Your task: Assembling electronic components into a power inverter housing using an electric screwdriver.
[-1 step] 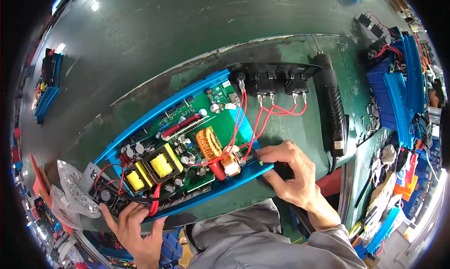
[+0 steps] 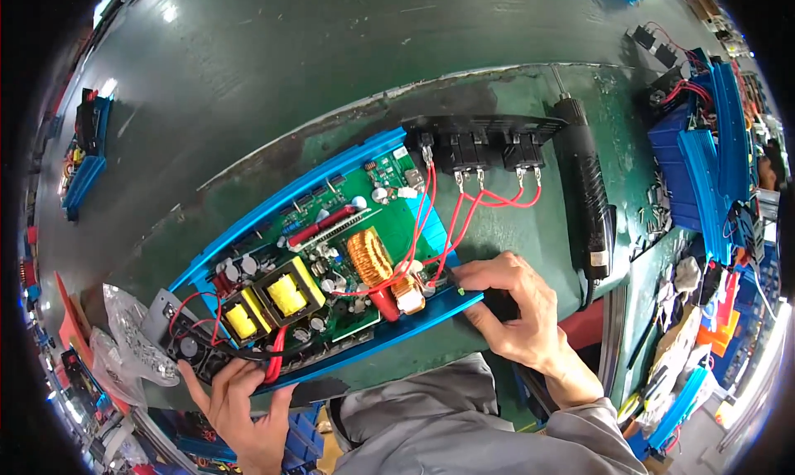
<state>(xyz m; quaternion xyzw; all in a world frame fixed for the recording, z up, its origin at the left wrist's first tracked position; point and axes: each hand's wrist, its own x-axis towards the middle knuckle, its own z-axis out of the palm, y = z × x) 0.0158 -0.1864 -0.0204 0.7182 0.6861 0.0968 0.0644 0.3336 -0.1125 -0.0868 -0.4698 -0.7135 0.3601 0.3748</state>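
A blue metal housing (image 2: 364, 342) lies slantwise on the bench in front of me, with a green circuit board (image 2: 397, 222) inside it. On the board sit two yellow-wrapped transformers (image 2: 287, 295) and a copper-wound coil (image 2: 369, 255). My left hand (image 2: 244, 409) grips the near left corner of the housing, its fingers beside red and black cables and a fan end plate (image 2: 203, 351). Thumb and fingers of my right hand (image 2: 522, 313) pinch the near right end. Red wires run from the board to a black end panel (image 2: 489, 127) with two sockets, detached beyond the housing.
A black electric screwdriver (image 2: 586, 185) lies right of the end panel. Farther right, blue housing parts (image 2: 704, 185) rest by a blue bin (image 2: 671, 164), near scattered screws (image 2: 658, 210). A clear plastic bag (image 2: 124, 334) is at the left, and another housing assembly (image 2: 87, 152) stands far left.
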